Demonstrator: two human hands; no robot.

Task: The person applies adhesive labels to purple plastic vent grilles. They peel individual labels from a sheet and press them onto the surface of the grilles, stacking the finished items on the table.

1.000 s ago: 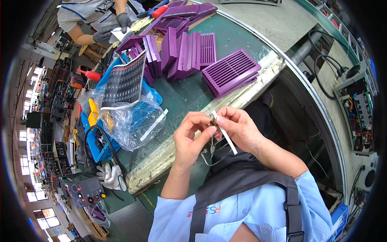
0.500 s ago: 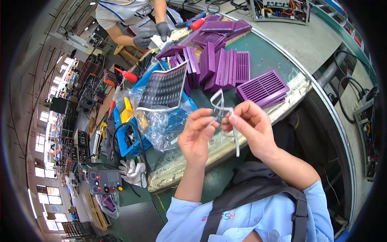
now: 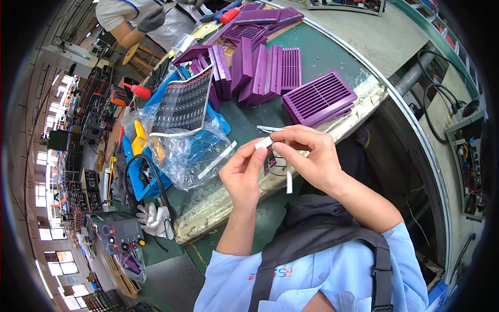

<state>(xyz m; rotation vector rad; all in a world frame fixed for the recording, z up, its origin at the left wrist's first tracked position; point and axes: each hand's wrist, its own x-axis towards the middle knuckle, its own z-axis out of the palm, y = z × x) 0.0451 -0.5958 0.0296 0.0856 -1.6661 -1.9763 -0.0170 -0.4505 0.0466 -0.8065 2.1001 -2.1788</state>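
Observation:
In front of my chest, above the table's near edge, my two hands meet fingertip to fingertip. My left hand [image 3: 243,174] is closed, its thumb and forefinger pinching the end of a thin white strip [image 3: 264,143]. My right hand [image 3: 312,157] pinches the same strip close by. A narrow white length [image 3: 289,179] hangs below the right fingers, and a thin pale piece [image 3: 271,129] sticks out above them; whether these are one strip I cannot tell. Another white strip [image 3: 217,160] lies across a clear plastic bag [image 3: 189,171] to the left.
Purple slatted panels [image 3: 319,99] are stacked on the green table [image 3: 332,52]. A blue bin [image 3: 150,184] holds a black printed sheet [image 3: 184,104] and a yellow tool [image 3: 139,136]. White gloves [image 3: 154,221] lie at the left edge. Across the table is a co-worker's gloved hand [image 3: 152,21].
The looped strip between my hands is now drawn together at my fingertips. A separate white strip now shows on the plastic bag. The co-worker's gloved hands have moved up, away from the table.

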